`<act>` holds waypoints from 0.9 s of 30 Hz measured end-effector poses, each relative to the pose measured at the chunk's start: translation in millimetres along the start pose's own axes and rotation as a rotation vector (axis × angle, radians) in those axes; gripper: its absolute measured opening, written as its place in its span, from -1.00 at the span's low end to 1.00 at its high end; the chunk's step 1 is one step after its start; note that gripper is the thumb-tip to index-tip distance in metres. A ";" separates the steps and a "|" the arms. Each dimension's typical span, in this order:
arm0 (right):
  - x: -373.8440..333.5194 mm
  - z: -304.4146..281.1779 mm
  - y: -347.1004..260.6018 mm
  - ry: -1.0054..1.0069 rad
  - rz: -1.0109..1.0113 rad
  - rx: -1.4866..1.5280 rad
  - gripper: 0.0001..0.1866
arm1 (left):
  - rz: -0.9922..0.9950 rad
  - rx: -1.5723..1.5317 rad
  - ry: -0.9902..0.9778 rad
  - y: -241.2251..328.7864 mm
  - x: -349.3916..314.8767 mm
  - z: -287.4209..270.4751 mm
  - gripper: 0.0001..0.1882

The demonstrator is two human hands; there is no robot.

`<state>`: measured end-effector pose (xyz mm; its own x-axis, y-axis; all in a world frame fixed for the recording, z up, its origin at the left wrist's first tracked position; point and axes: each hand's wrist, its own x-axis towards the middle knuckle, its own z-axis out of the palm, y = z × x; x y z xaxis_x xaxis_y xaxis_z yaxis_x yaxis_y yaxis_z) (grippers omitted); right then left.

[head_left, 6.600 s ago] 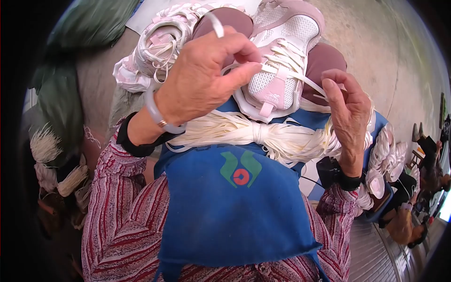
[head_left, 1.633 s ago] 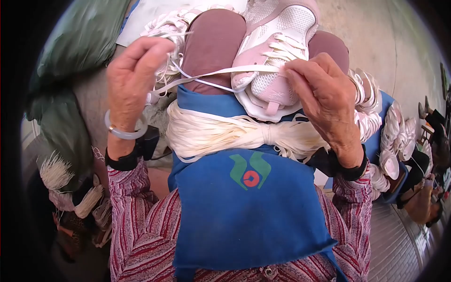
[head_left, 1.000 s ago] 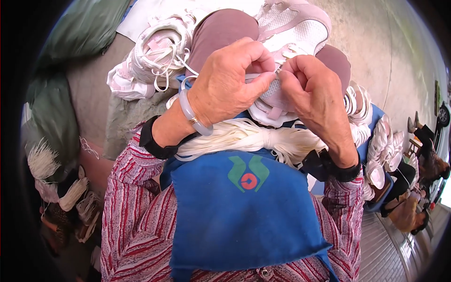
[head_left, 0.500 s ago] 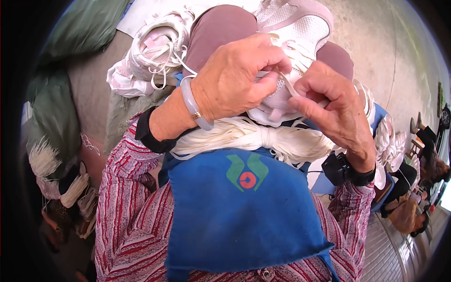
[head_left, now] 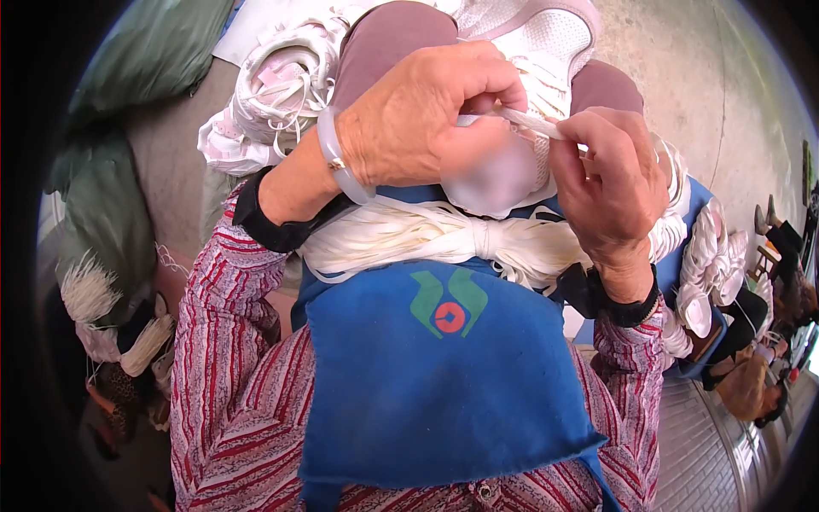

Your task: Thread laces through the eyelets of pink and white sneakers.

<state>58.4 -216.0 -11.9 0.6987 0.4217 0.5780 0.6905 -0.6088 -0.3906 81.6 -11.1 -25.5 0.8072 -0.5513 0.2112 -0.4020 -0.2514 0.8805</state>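
A white shoe with pale pink trim rests between my knees, its toe part pointing away from me. Over its tongue end, my left hand pinches a white shoelace between thumb and fingers. The same lace stretches across to my right hand, which grips it between thumb and curled forefinger. Several rows of lacing show on the shoe beyond my hands. Across my lap, just below the shoe, lies a tied bundle of white laces, on top of my blue apron.
More white and pink shoes are heaped at the left of my knee. Other shoes hang or lie at my right. Dark green sacks stand far left, with lace bundles below. A person sits at the far right.
My right hand has moved slightly up and turned, its fingers now closed over the lace. My left hand has shifted a little up and left. The lace between them is now nearly level.
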 end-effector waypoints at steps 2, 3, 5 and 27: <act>-1.4 -0.6 -2.7 0.023 -0.037 0.006 -0.75 | -0.118 -0.116 -0.078 1.8 -0.1 -5.2 -0.96; -1.5 -1.3 -1.3 0.029 -0.037 -0.002 -0.75 | -0.131 -0.159 -0.112 0.3 2.4 -8.0 -0.92; -3.7 -2.1 1.8 -0.062 0.014 0.037 -0.75 | -0.135 -0.202 -0.153 -1.8 7.1 -11.5 -0.87; -90.9 -70.0 65.8 -0.333 0.333 -0.263 -0.77 | -0.127 0.200 0.115 2.5 -9.6 10.5 -0.92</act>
<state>27.1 -341.4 -40.0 0.9229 0.3414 0.1782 0.3812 -0.8756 -0.2967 68.3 -14.8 -29.8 0.8958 -0.4141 0.1615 -0.3627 -0.4709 0.8042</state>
